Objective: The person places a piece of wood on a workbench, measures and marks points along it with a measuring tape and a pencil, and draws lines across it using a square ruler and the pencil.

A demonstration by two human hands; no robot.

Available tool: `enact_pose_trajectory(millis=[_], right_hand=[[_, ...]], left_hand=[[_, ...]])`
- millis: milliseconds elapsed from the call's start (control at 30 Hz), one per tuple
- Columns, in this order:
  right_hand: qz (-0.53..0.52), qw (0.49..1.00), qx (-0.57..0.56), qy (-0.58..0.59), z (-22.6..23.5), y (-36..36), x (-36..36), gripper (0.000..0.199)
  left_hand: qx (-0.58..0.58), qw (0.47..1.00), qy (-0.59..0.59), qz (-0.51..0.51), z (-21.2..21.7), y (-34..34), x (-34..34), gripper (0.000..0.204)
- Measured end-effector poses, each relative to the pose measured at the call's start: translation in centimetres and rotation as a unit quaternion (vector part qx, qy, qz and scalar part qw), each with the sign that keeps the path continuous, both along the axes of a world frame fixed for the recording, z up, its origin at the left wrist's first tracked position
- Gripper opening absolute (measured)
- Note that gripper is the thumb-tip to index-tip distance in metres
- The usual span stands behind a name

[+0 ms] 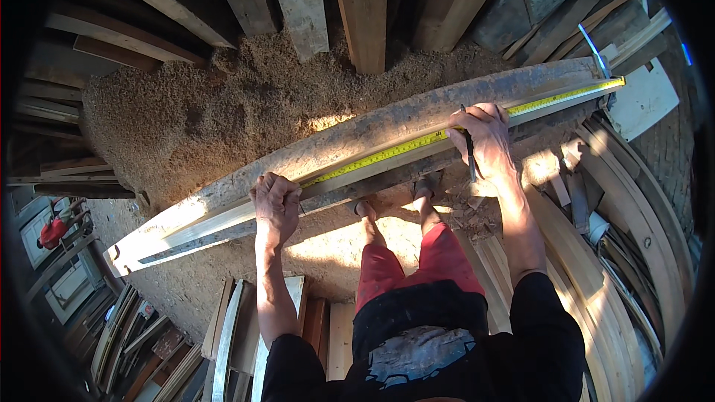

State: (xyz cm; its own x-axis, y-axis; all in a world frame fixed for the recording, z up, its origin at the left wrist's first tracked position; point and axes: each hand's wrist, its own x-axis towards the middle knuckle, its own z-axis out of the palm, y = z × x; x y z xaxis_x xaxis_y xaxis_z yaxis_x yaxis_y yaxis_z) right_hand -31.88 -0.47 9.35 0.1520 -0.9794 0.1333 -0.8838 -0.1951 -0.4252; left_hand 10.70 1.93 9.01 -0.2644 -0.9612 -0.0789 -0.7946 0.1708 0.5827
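A yellow tape measure (387,152) is stretched along a long, pale wooden strip (216,219) lying on a thick curved timber (357,120). Its far right end reaches the strip's tip. My left hand (275,210) is closed around the tape's left end; whether the case is inside, the fingers hide. Farther right, my right hand (482,134) bends over the tape and strip, its fingertips touching them. A slim dark pen or pencil (470,150) is gripped in that hand, pointing down toward me.
Sawdust (186,115) is heaped beyond the timber, with upright planks (360,7) behind it. Curved boards (640,231) are stacked at the right, and more lumber (231,327) lies near left. My feet (365,211) stand close to the timber. Someone in red (53,232) is at the far left.
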Motion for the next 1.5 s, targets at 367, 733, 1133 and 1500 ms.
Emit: enact_pose_trajectory(millis=[367,733,1133,1500], right_hand=[[0.017,0.997,-0.007,-0.081,-1.8,0.4,-0.2,0.008],[-0.075,0.989,-0.061,-0.116,1.6,0.1,-3.8,0.019],[-0.398,0.882,-0.191,-0.167,0.2,1.6,-29.0,0.038],[-0.645,0.744,0.114,-0.13,-5.3,-5.0,-62.7,0.076]], left_hand=[[-0.003,1.0,0.001,0.021,-0.4,0.6,0.5,0.011],[-0.032,0.999,0.0,0.034,-1.9,0.6,-0.1,0.014],[0.015,0.997,-0.003,0.071,-2.3,1.7,1.2,0.009],[-0.002,0.974,-0.185,0.129,-1.5,2.2,1.6,0.009]])
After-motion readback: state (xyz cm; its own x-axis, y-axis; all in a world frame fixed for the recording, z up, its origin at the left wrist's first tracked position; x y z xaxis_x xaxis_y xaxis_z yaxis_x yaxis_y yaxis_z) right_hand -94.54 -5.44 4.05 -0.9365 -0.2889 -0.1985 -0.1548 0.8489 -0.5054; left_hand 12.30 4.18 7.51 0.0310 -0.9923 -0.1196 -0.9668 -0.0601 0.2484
